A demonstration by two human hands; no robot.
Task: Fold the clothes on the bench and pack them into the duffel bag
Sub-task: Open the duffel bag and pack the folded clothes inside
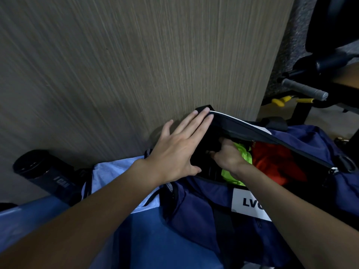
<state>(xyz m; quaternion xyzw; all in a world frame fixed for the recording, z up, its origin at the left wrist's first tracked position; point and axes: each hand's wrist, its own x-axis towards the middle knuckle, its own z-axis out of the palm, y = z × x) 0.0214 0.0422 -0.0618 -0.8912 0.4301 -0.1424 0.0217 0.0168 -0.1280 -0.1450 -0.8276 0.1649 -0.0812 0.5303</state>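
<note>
Head view looks down on a wood-grain wall panel (116, 65) that fills the upper half. Against its foot sits the navy duffel bag (194, 220), its zip mouth gaping open on the blue worktop (147, 239). A light blue cloth (116, 171) lies spread on the worktop just left of the bag, partly under the left forearm. Beyond it a black cylinder (44, 173) with pale lettering lies on its side against the panel. At far right stands dark gym equipment with a grey grip handle (303, 89) sticking out. Inside the bag are three pieces side by side: a red garment (272, 164) to the right, a neon green garment (244, 158) in the middle, and a black garment (206, 148) at the left end. The left hand (174, 150) lies flat with fingers straight — palm on the black garment, fingertips touching the bag's raised far rim. The right hand (227, 154) reaches into the mouth, fingers curled into the black garment, gripping it — its wrist lies over the neon green one. A white label (250, 204) with dark letters is on the bag's near side.
</note>
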